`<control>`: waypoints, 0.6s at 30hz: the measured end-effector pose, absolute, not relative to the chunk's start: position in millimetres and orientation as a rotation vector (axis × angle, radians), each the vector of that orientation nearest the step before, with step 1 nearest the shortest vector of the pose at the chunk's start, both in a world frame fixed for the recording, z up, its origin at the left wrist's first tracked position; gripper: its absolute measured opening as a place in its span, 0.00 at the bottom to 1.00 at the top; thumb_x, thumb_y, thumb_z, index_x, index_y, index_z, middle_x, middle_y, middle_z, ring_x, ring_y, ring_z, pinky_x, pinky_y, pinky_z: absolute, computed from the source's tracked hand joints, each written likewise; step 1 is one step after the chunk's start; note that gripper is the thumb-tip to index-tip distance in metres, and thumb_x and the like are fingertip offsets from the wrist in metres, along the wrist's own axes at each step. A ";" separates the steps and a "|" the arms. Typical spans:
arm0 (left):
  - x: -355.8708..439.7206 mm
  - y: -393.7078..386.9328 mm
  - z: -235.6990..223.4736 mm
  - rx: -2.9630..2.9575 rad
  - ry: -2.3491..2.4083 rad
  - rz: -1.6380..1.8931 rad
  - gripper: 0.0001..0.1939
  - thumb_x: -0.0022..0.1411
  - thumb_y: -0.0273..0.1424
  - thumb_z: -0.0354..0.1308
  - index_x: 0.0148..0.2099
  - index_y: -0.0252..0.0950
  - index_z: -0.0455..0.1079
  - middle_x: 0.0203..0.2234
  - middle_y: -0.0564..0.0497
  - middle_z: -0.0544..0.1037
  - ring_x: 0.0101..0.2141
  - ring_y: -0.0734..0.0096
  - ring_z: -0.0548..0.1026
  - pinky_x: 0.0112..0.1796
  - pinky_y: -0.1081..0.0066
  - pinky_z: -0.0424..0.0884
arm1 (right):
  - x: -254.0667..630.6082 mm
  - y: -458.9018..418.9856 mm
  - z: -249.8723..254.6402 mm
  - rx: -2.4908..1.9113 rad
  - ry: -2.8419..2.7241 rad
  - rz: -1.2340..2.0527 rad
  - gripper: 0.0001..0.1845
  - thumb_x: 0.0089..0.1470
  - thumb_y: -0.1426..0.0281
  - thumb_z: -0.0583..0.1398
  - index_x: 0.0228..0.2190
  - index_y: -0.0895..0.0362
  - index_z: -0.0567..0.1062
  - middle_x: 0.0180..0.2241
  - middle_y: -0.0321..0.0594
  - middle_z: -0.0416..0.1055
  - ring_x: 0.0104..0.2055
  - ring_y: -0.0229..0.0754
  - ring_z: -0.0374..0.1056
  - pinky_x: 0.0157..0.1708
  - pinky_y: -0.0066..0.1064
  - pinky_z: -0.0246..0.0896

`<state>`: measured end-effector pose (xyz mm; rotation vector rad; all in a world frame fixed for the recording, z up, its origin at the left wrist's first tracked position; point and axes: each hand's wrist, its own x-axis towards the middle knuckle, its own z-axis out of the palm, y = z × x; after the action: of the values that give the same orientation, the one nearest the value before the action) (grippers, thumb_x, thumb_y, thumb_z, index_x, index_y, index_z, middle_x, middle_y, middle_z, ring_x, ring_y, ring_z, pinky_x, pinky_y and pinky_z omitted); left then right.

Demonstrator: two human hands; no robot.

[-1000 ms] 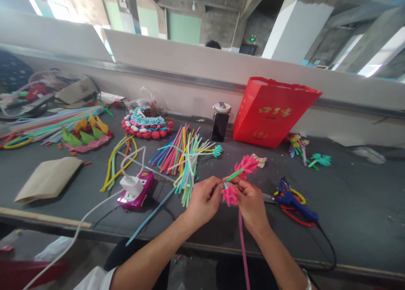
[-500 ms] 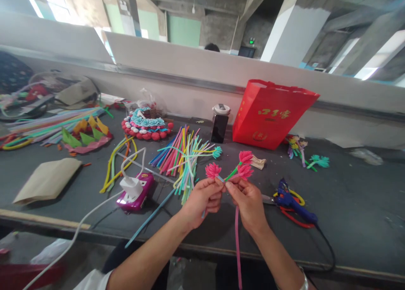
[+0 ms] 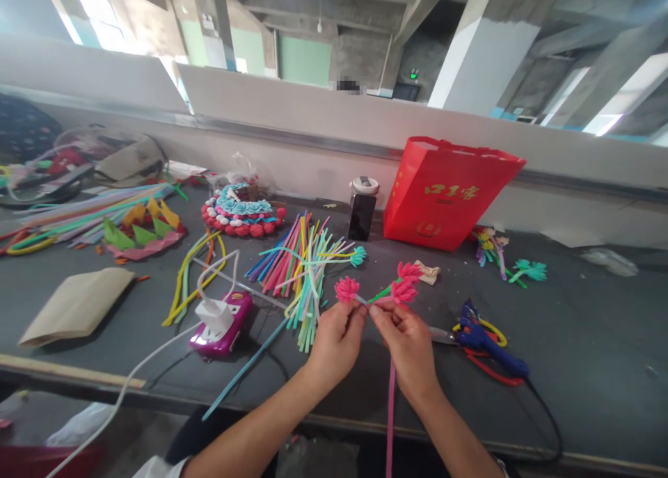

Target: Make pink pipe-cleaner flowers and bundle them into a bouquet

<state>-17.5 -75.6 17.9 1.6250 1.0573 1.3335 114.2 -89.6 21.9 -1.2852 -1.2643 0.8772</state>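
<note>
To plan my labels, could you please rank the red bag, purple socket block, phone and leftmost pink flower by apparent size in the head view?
Largest to smallest:
1. Red bag
2. Purple socket block
3. Phone
4. Leftmost pink flower

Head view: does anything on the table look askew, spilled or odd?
No clear spill or damage. Slightly untidy: the blue corded glue gun lies across the scissors instead of beside them, and a pale blue pipe cleaner pokes past the front edge of the table.
</note>
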 end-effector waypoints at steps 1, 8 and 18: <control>-16.6 -75.9 20.0 1.569 1.039 1.326 0.12 0.65 0.32 0.52 0.29 0.36 0.69 0.23 0.53 0.68 0.26 0.72 0.64 0.31 0.73 0.59 | 114.4 -90.0 22.1 -1.280 -1.263 0.865 0.15 0.54 0.57 0.62 0.31 0.57 0.77 0.18 0.29 0.57 0.20 0.33 0.48 0.19 0.26 0.46; -18.1 -78.2 33.2 1.000 0.815 1.130 0.12 0.57 0.37 0.59 0.27 0.35 0.65 0.16 0.60 0.55 0.18 0.81 0.50 0.20 0.77 0.47 | 115.9 -91.8 27.5 -1.214 -1.309 0.868 0.13 0.55 0.59 0.62 0.29 0.57 0.77 0.18 0.30 0.59 0.19 0.33 0.50 0.19 0.27 0.47; -26.8 -71.6 33.5 0.654 0.453 0.798 0.11 0.55 0.33 0.59 0.27 0.35 0.60 0.14 0.65 0.44 0.15 0.85 0.39 0.17 0.78 0.40 | 122.6 -88.4 28.5 -1.156 -1.490 0.724 0.10 0.56 0.63 0.61 0.27 0.55 0.76 0.23 0.35 0.73 0.25 0.38 0.64 0.27 0.29 0.58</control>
<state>-26.8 -71.6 33.5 0.6541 0.4533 0.7981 122.6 -88.4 28.5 -1.1557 -1.4896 0.7245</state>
